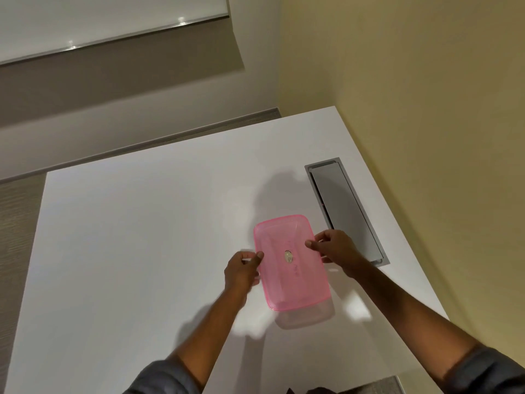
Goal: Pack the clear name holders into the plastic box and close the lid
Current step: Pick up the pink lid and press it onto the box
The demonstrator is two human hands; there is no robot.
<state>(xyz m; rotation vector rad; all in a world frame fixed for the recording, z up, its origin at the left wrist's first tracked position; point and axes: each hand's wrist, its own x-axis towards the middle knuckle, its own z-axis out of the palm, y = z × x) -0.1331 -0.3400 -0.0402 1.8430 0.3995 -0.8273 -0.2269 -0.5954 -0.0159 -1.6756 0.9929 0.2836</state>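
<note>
Pink lid [291,261] lying a little right of centre in the frame, long axis running from upper left to lower right, seated on or just above the clear plastic box [308,318]; box itself showing only as a pale transparent wall under the lid's lower right end; name holders not to be made out through the tinted plastic, so presumably already inside, though impossible to confirm.

Left hand [241,273] at the lid's left long edge, thumb on top of the rim and fingers curled below, pinching the edge narrowly; right hand [333,245] mirrored at the right long edge, thumb and forefinger closed on the rim. Gripped on opposite sides, probably to keep the lid level and square over the box so both edges meet the rim together rather than one corner catching first. Whether the lid is pressed fully home cannot be told.

Box set well in from the edges of the white surface [142,237], leaving room for both forearms to come in from the lower frame; just left of the grey cable hatch [345,209] recessed at the right, clear of it, so the base sits flat.

Judged as the closing step, near the end of the task; even downward pressure along both edges likely still needed.
</note>
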